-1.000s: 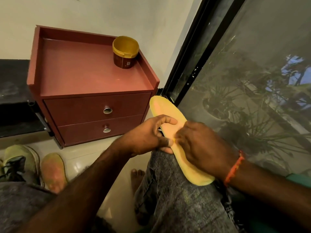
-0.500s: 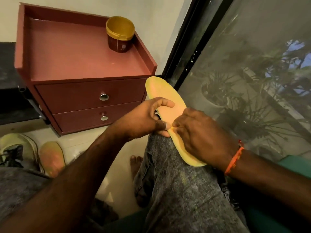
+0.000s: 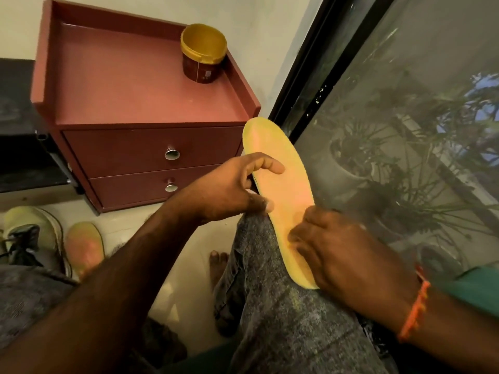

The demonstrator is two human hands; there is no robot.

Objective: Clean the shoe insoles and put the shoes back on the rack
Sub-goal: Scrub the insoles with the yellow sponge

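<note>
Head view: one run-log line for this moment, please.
phase: insole cleaning | left hand: holds yellow foam insole on knee | right hand: fingers on insole heel, blurred | second insole, yellow-green shoe: on floor

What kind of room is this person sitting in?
Probably a home, on the floor by a glass door or window: a small red two-drawer cabinet, a pale green shoe and potted plants outside.

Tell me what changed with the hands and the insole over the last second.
The right hand slid down the insole toward its heel end, away from the left hand, leaving a gap between them. The left hand keeps its grip on the insole's edge, and the insole stays propped on the knee.
</note>
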